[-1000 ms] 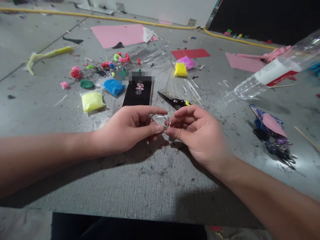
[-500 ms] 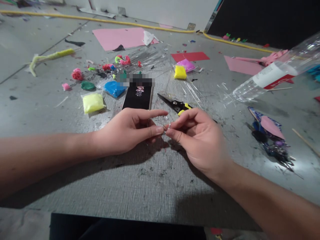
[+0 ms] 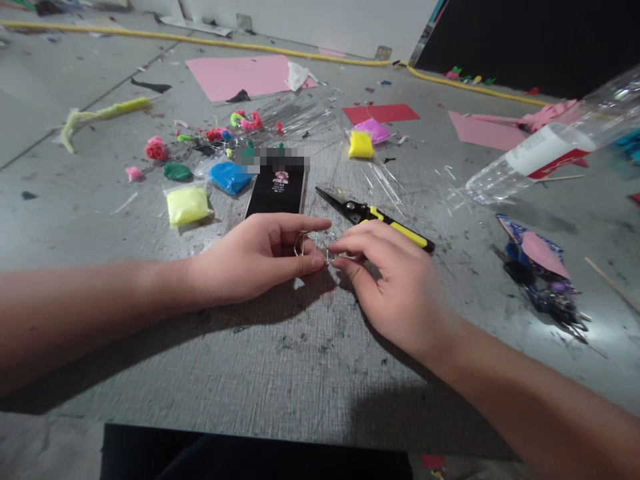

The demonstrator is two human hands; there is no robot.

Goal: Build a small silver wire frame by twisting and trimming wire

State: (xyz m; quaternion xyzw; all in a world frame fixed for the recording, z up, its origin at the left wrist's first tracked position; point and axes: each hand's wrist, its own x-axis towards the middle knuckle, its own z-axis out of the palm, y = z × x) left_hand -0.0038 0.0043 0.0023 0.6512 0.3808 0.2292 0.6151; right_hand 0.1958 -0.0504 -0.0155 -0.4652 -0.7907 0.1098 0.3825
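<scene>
A thin, silvery bent wire [image 3: 327, 252] with several loops is held above the table, between my two hands. My left hand [image 3: 260, 252] pinches it between thumb and fingers, its index finger stretched out along the top. Thumb and fingertips of my right hand [image 3: 395, 280] close on the wire's right end. Part of the wire is hidden inside my left hand. Long-nose pliers [image 3: 357, 210] with black and yellow handles lie just behind my right hand. A phone [image 3: 277, 189] with a lit screen lies beyond my left hand.
Bagged clay in pale yellow [image 3: 187, 205], blue [image 3: 230, 177] and bright yellow [image 3: 361, 144] lies behind the hands. A plastic bottle [image 3: 540, 157] lies at the right, near a blue decorated piece [image 3: 543, 257]. Pink paper [image 3: 240, 77] and a yellow cable [image 3: 200, 41] are farther back.
My right hand has turned slightly palm-down and dropped a little, uncovering the pliers' handles. The wire has turned in the fingers, so more of its left loop shows.
</scene>
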